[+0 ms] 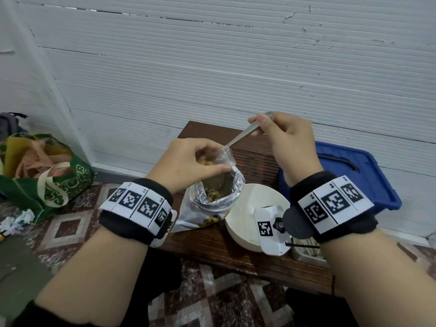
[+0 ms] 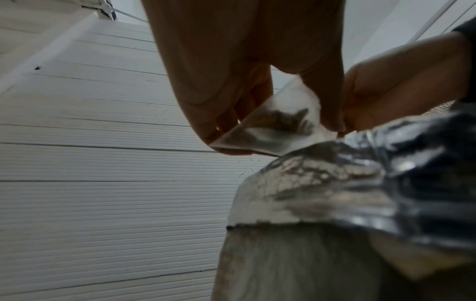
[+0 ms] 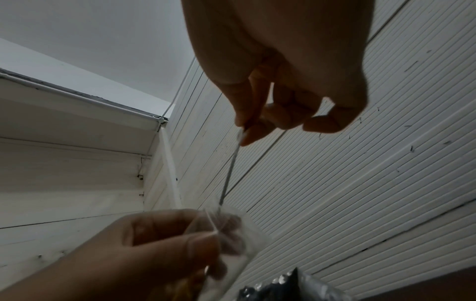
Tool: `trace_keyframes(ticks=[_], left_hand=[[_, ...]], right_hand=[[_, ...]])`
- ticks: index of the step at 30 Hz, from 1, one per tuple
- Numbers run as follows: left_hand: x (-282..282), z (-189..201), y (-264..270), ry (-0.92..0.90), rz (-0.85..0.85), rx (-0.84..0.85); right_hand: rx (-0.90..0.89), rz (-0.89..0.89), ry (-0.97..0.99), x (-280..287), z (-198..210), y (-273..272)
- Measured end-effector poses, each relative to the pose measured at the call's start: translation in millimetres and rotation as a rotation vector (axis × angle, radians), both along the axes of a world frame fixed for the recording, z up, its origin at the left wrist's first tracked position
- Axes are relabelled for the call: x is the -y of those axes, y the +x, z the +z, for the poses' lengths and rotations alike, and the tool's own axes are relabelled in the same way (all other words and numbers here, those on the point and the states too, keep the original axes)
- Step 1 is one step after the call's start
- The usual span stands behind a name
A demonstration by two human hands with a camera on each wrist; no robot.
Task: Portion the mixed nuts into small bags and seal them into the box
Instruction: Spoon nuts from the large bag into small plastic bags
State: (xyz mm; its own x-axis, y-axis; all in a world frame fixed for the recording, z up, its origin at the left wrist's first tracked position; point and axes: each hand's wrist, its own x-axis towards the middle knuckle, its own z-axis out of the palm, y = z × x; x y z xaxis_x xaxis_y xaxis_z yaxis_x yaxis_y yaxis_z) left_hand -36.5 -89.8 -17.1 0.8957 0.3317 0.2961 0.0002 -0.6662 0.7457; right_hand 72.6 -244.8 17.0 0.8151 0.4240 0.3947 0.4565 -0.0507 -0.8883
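Observation:
My left hand [image 1: 188, 161] pinches a small clear plastic bag [image 1: 225, 158] with nuts inside, held just above the open foil bag of mixed nuts [image 1: 218, 193]. My right hand [image 1: 280, 133] grips a metal spoon [image 1: 243, 135] by its handle, with the bowl end dipped into the small bag's mouth. In the left wrist view the small bag [image 2: 278, 126] hangs between my fingers over the foil bag [image 2: 347, 179]. The right wrist view shows the spoon [image 3: 229, 173] running down into the small bag [image 3: 231, 234] held by the left hand [image 3: 154, 244].
A white bowl [image 1: 245, 208] stands right of the foil bag on the low wooden table [image 1: 226, 251]. A blue plastic box lid [image 1: 349, 175] lies at the right. A metal tray [image 1: 306, 253] sits at the table's right end. A green tote bag [image 1: 47, 175] rests on the floor at left.

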Motion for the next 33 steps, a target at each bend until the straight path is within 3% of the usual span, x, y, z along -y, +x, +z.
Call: trace_keyframes(ticks=[3,6,12,15,18,21,25,28,33], left_hand=[[-5,-1,-2,-0.076,0.068,0.074],[-15,-3,-7,-0.09,0.121,0.089],[-21,-8,-12,-0.082,0.125,0.063],[-25,-12,-13,-0.05,0.096,0.004],[-25,-14,-14,-0.024,0.033,-0.063],[-26,-14,-14,0.002,0.025,-0.079],[-28,-16,-14,0.007,0.024,-0.094],[-31,-17,-14,-0.007,0.026,-0.106],[-30,-16,-15,-0.06,0.004,-0.11]], right_hand=[[0.099,0.119,0.073,2,3,-5],[0.158,0.11,0.165,9,10,-4],[0.119,-0.198,0.283,21,6,8],[0.157,-0.227,0.145,20,-7,6],[0.256,-0.075,-0.083,12,-26,-3],[0.472,0.044,-0.322,3,-51,-13],[0.679,0.042,-0.54,-3,-82,-24],[0.664,0.038,-0.555,-5,-90,-29],[0.435,0.045,-0.592,-6,-79,-23]])
